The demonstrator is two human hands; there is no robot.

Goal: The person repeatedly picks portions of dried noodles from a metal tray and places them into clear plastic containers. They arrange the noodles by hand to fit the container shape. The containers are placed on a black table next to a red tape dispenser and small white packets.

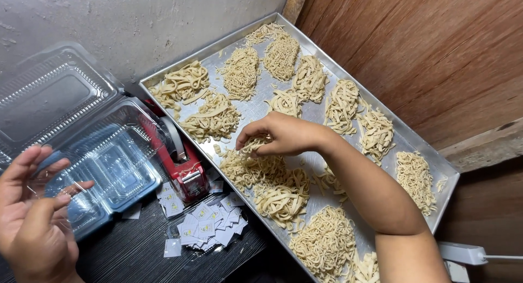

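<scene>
A long metal tray [256, 106] holds several pale nests of raw noodles. My right hand [280, 133] reaches over the tray's middle, its fingers pinched on a noodle nest [248, 166] and lifting strands from it. My left hand [32, 217] at the lower left grips the near edge of an open clear plastic clamshell box [81, 130], whose lid stands back against the wall. The box looks empty.
A red tape dispenser [182, 163] sits between the box and the tray. Small white and yellow paper labels [204, 226] lie scattered on the dark table. A wooden panel [436, 49] rises at the right, and a white plug strip [463, 254] lies below it.
</scene>
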